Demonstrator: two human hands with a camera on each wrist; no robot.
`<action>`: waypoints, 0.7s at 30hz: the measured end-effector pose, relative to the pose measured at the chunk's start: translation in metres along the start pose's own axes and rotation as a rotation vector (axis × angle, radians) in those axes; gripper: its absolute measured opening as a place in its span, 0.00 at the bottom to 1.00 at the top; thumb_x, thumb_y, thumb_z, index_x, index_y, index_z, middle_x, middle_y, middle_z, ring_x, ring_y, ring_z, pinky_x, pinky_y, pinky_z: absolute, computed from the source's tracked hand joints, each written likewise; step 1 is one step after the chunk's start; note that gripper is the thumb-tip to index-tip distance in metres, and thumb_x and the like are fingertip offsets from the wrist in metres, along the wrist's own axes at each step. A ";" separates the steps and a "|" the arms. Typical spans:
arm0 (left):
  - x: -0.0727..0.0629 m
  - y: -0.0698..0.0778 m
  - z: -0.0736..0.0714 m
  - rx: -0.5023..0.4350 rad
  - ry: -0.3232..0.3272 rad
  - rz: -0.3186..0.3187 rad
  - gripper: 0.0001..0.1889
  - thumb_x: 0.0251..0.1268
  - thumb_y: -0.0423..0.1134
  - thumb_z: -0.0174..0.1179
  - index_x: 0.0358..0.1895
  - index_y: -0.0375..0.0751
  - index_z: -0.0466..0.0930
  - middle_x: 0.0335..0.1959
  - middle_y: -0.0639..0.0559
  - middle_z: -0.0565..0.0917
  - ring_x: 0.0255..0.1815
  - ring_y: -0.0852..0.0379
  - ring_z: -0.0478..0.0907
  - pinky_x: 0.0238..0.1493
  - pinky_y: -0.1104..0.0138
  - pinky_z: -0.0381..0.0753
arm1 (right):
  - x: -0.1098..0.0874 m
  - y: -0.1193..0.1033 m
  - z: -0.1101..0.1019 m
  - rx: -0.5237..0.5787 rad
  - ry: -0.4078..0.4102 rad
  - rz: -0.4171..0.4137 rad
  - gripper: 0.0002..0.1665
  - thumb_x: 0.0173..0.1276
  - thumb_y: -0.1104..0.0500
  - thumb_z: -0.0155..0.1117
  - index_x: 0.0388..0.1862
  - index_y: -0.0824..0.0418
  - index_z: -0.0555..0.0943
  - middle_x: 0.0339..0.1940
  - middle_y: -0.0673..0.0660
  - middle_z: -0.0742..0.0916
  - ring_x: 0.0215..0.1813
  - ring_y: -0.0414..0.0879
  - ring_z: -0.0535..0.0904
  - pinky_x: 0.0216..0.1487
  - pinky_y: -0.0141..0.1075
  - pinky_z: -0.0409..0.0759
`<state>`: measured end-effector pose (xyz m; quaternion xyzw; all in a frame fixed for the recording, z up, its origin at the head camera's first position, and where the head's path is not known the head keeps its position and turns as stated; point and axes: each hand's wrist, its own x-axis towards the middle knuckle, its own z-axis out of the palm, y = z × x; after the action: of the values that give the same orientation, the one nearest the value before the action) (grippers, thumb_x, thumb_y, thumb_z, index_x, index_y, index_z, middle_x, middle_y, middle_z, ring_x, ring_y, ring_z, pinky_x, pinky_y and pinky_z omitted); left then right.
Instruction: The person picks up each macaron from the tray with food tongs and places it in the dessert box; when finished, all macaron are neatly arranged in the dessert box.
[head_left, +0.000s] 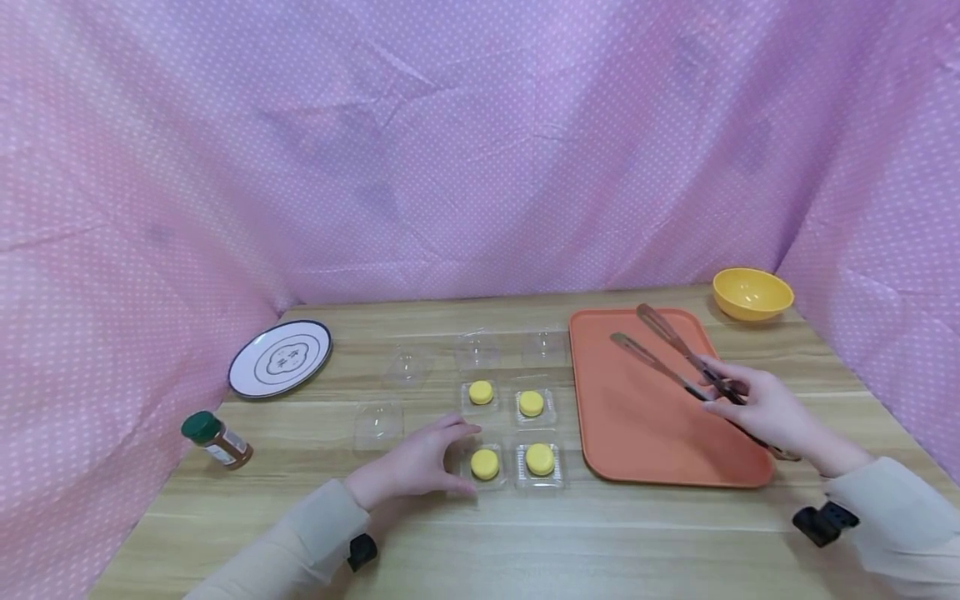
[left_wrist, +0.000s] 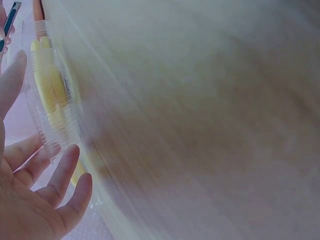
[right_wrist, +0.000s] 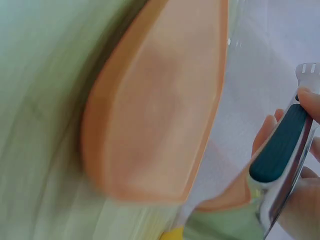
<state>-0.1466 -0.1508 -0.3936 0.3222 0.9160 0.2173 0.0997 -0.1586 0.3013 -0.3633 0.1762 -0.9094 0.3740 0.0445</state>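
In the head view my right hand (head_left: 765,408) grips a pair of metal tongs (head_left: 663,346), their arms apart over the orange tray (head_left: 622,425). The right wrist view shows a dark green handle pad (right_wrist: 282,145) on the tongs, beneath my thumb. Four-sided clear plastic boxes hold yellow macarons in two rows at the table's middle. My left hand (head_left: 423,458), fingers spread, reaches around the left side of the front-left box (head_left: 468,482) with its macaron (head_left: 484,464). The left wrist view has the fingertips (left_wrist: 72,152) right at that ridged plastic box (left_wrist: 67,117).
Several clear lids (head_left: 378,423) lie behind and left of the macarons. A blue-rimmed white plate (head_left: 247,371) and a green-capped spice jar (head_left: 217,440) stand at the left. At the back right is a yellow bowl (head_left: 752,294). A pink dotted curtain (head_left: 480,167) encloses the table.
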 end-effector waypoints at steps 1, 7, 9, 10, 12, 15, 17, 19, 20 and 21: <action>0.000 0.000 0.000 -0.003 0.001 0.002 0.41 0.46 0.52 0.72 0.63 0.36 0.70 0.56 0.49 0.74 0.56 0.53 0.74 0.61 0.57 0.74 | -0.001 0.004 -0.003 -0.004 0.011 0.020 0.36 0.60 0.67 0.66 0.66 0.74 0.65 0.43 0.55 0.84 0.37 0.23 0.73 0.28 0.25 0.76; 0.000 -0.001 0.001 -0.018 0.001 -0.003 0.41 0.45 0.52 0.72 0.64 0.36 0.69 0.57 0.49 0.74 0.58 0.53 0.73 0.62 0.57 0.73 | -0.006 0.033 -0.020 -0.029 0.067 0.109 0.40 0.60 0.63 0.68 0.67 0.76 0.62 0.46 0.58 0.85 0.37 0.17 0.70 0.31 0.18 0.75; 0.000 -0.001 0.001 -0.020 -0.002 -0.009 0.41 0.46 0.52 0.72 0.64 0.37 0.69 0.58 0.49 0.73 0.59 0.53 0.73 0.63 0.57 0.72 | -0.007 0.043 -0.024 -0.029 0.077 0.160 0.42 0.60 0.62 0.68 0.67 0.78 0.60 0.47 0.70 0.83 0.36 0.15 0.69 0.31 0.15 0.74; 0.000 -0.001 0.001 -0.020 -0.004 -0.013 0.42 0.46 0.52 0.72 0.64 0.37 0.69 0.58 0.50 0.73 0.59 0.53 0.72 0.63 0.57 0.72 | -0.008 0.048 -0.026 -0.028 0.078 0.195 0.43 0.60 0.61 0.68 0.67 0.78 0.59 0.46 0.70 0.84 0.35 0.14 0.69 0.31 0.15 0.73; 0.000 -0.001 0.001 -0.016 -0.006 -0.018 0.42 0.46 0.53 0.72 0.64 0.37 0.69 0.58 0.50 0.73 0.59 0.54 0.72 0.63 0.58 0.72 | -0.010 0.056 -0.030 -0.030 0.074 0.255 0.44 0.62 0.59 0.67 0.67 0.78 0.57 0.47 0.76 0.81 0.34 0.14 0.66 0.30 0.16 0.73; 0.001 -0.001 0.001 -0.014 -0.003 -0.011 0.42 0.46 0.53 0.72 0.64 0.37 0.69 0.57 0.50 0.74 0.58 0.54 0.73 0.62 0.58 0.73 | -0.013 0.065 -0.037 -0.046 0.042 0.353 0.46 0.65 0.54 0.64 0.69 0.77 0.53 0.48 0.76 0.80 0.32 0.18 0.65 0.28 0.20 0.71; 0.000 -0.001 0.000 -0.014 0.002 0.001 0.41 0.45 0.52 0.72 0.64 0.36 0.69 0.55 0.50 0.74 0.56 0.54 0.74 0.61 0.58 0.74 | -0.015 0.069 -0.040 -0.049 0.013 0.397 0.46 0.67 0.52 0.62 0.70 0.77 0.51 0.50 0.79 0.76 0.32 0.22 0.65 0.27 0.23 0.71; 0.000 -0.001 0.000 -0.015 0.008 0.012 0.41 0.45 0.52 0.73 0.63 0.35 0.70 0.54 0.50 0.75 0.55 0.55 0.74 0.60 0.58 0.74 | -0.017 0.073 -0.042 -0.055 -0.008 0.429 0.47 0.68 0.49 0.60 0.70 0.76 0.49 0.51 0.78 0.75 0.31 0.25 0.65 0.27 0.25 0.71; 0.000 -0.001 0.000 -0.018 0.010 0.017 0.41 0.45 0.51 0.73 0.63 0.34 0.70 0.53 0.50 0.75 0.54 0.55 0.74 0.60 0.58 0.75 | -0.017 0.074 -0.042 -0.058 -0.014 0.436 0.47 0.68 0.49 0.60 0.70 0.76 0.49 0.48 0.75 0.77 0.31 0.26 0.66 0.27 0.25 0.71; 0.000 -0.001 0.000 -0.016 0.010 0.018 0.41 0.45 0.51 0.73 0.63 0.35 0.70 0.53 0.50 0.75 0.54 0.55 0.74 0.60 0.58 0.75 | -0.017 0.076 -0.042 -0.050 -0.018 0.443 0.47 0.68 0.50 0.60 0.70 0.77 0.49 0.44 0.71 0.78 0.29 0.28 0.66 0.26 0.27 0.71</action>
<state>-0.1472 -0.1513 -0.3942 0.3285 0.9117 0.2274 0.0956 -0.1712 0.3855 -0.3869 -0.0257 -0.9352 0.3505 -0.0424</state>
